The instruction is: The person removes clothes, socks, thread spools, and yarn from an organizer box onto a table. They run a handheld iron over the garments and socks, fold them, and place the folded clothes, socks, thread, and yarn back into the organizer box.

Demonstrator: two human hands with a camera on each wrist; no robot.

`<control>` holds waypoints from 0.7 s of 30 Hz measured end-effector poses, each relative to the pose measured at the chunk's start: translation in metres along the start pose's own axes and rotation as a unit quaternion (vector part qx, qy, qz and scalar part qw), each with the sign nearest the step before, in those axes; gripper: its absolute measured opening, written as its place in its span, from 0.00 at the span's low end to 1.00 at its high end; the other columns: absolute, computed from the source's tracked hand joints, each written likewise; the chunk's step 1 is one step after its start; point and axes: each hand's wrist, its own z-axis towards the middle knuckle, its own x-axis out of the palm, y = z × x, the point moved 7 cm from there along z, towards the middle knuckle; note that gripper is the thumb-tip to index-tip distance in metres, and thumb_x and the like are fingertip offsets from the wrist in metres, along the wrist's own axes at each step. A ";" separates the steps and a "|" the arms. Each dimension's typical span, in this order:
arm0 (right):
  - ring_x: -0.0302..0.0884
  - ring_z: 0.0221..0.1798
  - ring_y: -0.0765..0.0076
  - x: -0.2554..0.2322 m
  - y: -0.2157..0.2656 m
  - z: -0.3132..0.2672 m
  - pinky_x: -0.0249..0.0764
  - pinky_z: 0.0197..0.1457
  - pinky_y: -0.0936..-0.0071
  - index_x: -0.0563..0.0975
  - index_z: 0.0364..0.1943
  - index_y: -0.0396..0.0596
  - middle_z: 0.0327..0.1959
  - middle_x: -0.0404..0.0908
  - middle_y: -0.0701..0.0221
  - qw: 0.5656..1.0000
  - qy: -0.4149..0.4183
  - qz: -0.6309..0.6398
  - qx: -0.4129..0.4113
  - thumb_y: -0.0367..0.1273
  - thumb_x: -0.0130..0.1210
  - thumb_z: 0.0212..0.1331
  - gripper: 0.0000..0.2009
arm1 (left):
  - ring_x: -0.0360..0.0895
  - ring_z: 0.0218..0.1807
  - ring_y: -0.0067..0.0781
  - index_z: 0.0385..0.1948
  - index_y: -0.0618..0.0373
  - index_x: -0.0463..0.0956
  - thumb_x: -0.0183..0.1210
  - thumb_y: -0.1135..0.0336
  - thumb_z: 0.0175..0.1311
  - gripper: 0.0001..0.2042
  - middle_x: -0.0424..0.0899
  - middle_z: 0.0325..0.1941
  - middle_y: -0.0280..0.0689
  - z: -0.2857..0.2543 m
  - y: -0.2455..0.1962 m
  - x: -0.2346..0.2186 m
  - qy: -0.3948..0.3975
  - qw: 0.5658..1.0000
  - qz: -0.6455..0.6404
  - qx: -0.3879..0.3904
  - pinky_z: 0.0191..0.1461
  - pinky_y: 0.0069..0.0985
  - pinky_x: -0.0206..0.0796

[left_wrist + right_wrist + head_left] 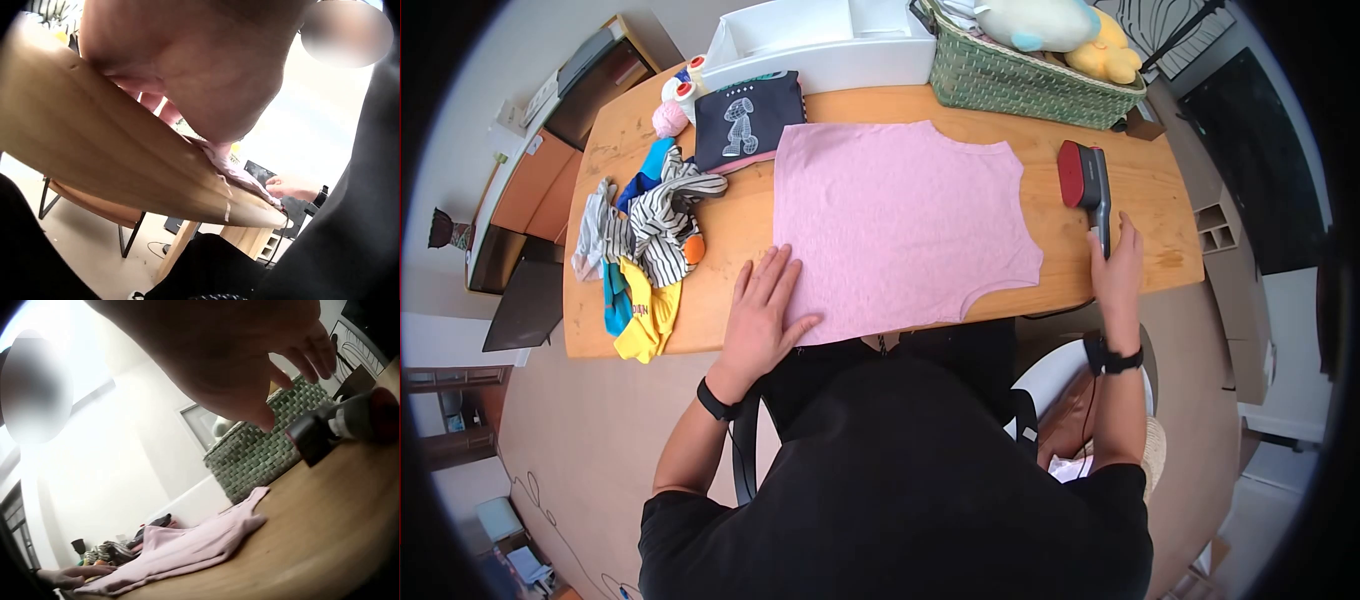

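Observation:
A pink sleeveless top (900,225) lies spread flat on the wooden table, its hem toward the left and its neck and armholes toward the right. My left hand (765,315) rests at its lower left corner, fingers straight, with the thumb on the cloth. On the right lies a dark handheld garment steamer (1097,185) with a red head, its handle toward me. My right hand (1118,275) is at the handle's end, thumb and fingers spread on either side. In the right wrist view, a gap shows between the fingers (305,359) and the steamer (356,422).
Crumpled clothes (662,225) lie at the table's left, beside a folded dark garment (745,120) with a printed figure. Yarn and thread spools (685,92) stand behind them. A white divided box (820,65) and a green woven basket (1020,90) holding plush toys line the back edge.

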 end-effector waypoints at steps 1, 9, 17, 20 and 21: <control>0.83 0.69 0.29 0.001 -0.006 0.008 0.80 0.74 0.46 0.78 0.76 0.39 0.69 0.85 0.39 1.000 -0.001 -0.001 -0.001 0.39 0.70 0.77 0.30 | 0.66 0.90 0.61 0.79 0.65 0.75 0.73 0.46 0.74 0.40 0.71 0.89 0.54 0.004 0.002 -0.004 -0.017 1.000 0.003 0.005 0.92 0.59 0.53; 0.86 0.33 0.75 0.050 -0.052 0.024 0.81 0.38 0.72 0.69 0.82 0.35 0.33 0.85 0.70 0.822 0.258 0.438 0.258 0.28 0.70 0.72 0.36 | 0.75 0.80 0.62 0.73 0.65 0.81 0.76 0.57 0.72 0.32 0.78 0.82 0.53 0.018 0.021 -0.011 -0.085 0.995 -0.047 0.008 0.85 0.52 0.65; 0.87 0.72 0.59 -0.006 0.118 -0.038 0.80 0.77 0.61 0.65 0.91 0.47 0.78 0.83 0.57 0.872 0.303 0.384 0.009 0.25 0.66 0.76 0.40 | 0.76 0.79 0.60 0.71 0.63 0.82 0.74 0.60 0.74 0.28 0.79 0.81 0.52 0.021 0.017 -0.011 -0.087 0.996 -0.029 0.014 0.83 0.51 0.67; 0.86 0.68 0.38 -0.007 0.184 -0.064 0.79 0.74 0.56 0.66 0.90 0.50 0.71 0.82 0.47 0.891 0.273 0.322 -0.168 0.23 0.65 0.72 0.41 | 0.77 0.79 0.60 0.71 0.63 0.83 0.72 0.62 0.75 0.26 0.80 0.81 0.52 0.019 0.017 -0.012 -0.093 0.995 -0.029 0.011 0.84 0.51 0.67; 0.85 0.60 0.39 -0.005 0.194 -0.072 0.80 0.67 0.54 0.66 0.90 0.53 0.61 0.81 0.50 0.889 0.310 0.306 -0.143 0.23 0.65 0.72 0.41 | 0.77 0.79 0.59 0.71 0.62 0.83 0.72 0.62 0.75 0.26 0.80 0.81 0.51 0.019 0.016 -0.013 -0.098 0.995 -0.034 0.014 0.84 0.51 0.67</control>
